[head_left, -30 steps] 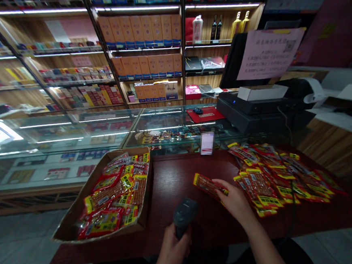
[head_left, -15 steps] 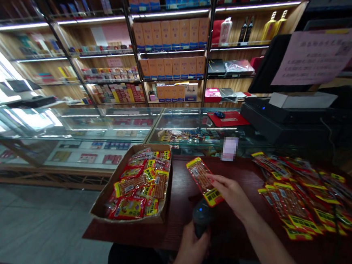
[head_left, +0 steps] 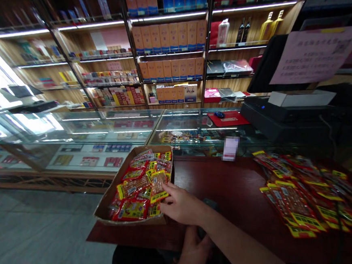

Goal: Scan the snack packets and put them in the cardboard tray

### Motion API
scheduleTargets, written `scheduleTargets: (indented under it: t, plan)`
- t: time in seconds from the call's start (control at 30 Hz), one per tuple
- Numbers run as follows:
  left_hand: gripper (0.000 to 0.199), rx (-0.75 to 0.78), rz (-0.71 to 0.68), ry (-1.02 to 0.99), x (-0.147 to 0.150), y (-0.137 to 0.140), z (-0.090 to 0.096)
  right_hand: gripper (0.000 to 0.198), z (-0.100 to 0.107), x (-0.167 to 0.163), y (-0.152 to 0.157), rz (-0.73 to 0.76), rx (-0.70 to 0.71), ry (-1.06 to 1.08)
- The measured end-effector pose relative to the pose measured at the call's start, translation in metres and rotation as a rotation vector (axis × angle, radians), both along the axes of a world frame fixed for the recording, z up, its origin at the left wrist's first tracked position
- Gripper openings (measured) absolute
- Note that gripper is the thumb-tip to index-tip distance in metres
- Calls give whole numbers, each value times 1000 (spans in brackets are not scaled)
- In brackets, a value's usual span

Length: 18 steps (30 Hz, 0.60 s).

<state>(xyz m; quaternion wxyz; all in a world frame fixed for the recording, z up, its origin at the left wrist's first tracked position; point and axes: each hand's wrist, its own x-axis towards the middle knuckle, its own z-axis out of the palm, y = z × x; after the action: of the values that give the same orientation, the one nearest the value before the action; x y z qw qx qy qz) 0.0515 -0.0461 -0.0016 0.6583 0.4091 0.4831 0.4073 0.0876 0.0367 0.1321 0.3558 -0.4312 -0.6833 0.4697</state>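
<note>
- Head view: the right hand (head_left: 180,205) is being reached across the body to the box (head_left: 104,208), which is standing at the left end of the table (head_left: 238,194).
- A packet (head_left: 159,184) is being pinched at its lower edge between the thumb and fingertips (head_left: 168,187); the fingers are only partly curled, and the packet is being laid flat on the heap of packets already in the box, just beyond the fingertips.
- The left hand (head_left: 193,253) is being kept low, under the right forearm and at the near table edge; a dark scanner (head_left: 209,203) is showing just above it, mostly hidden by the arm. It cannot be told whether the fingers are closed on it.
- Well to the right of both hands, a loose pile (head_left: 305,191) of like packets is lying spread on the table, touched by neither hand.
- Judging from this, the work is partly done: the box is looking fairly full, one packet is just being added, and a large number are still waiting in the pile.
- Beyond the fingers, a glass counter (head_left: 109,126) and a till (head_left: 287,116) are being shown, with lit shelves (head_left: 171,38) of boxed goods behind.
</note>
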Motion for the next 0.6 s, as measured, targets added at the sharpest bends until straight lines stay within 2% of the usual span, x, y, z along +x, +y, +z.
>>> scheduleTargets:
  t: [0.07,0.17,0.27,0.37,0.47,0.6]
  plan:
    - [33,-7,-3,38,1,2,1,50,1,30,-14,-42,-39,-12]
    - [28,23,-38,131,3,6,6,42,-13,97,-30,-322,-7,-132]
    - [26,61,-65,204,5,8,13,43,-49,180,-50,-769,155,-572]
    - [27,55,-80,233,7,9,17,50,-89,252,-75,-1119,139,-1080]
    - [29,47,-67,241,8,10,16,52,-116,292,-93,-1242,57,-1306]
    - [28,53,-61,249,8,11,15,47,-129,303,-101,-1243,80,-1381]
